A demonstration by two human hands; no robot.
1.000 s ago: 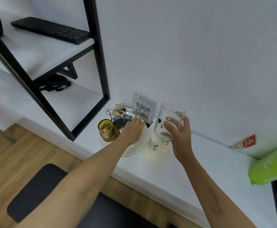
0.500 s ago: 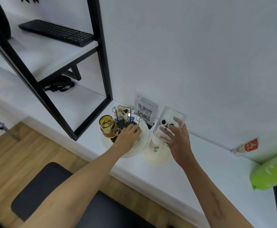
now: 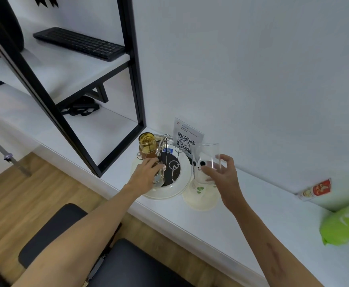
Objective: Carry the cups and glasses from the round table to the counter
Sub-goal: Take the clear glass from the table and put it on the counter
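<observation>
- Right hand, centre-right of frame: fingers curled round a clear glass, held tilted above the counter, rim toward the wall.
- Below that glass, on the counter: a pale round piece with green leaf print. What it is cannot be told. A small white item with dark dots shows through the glass; identity unclear.
- Left hand, centre of frame: reaches onto a white round tray. Fingers bent over a small clear glass near the tray's front edge. Contact looks likely; whether the grip is closed cannot be told, as the fingertips hide the rim.
- On the tray: a wire rack with loops, standing on a black disc.
- An amber glass sits at the tray's upper-left side, against the rack, just above the left hand.
- Behind the tray, leaning at the wall: a white card with QR code.
- White counter runs from left of frame down to lower right, along the white wall.
- Upper left: black metal shelf frame; a black keyboard lies on its upper shelf.
- Right edge: a green bag on the counter; above it, a small red and white packet against the wall.
- Bottom of frame: black seat cushions over a wooden floor.
</observation>
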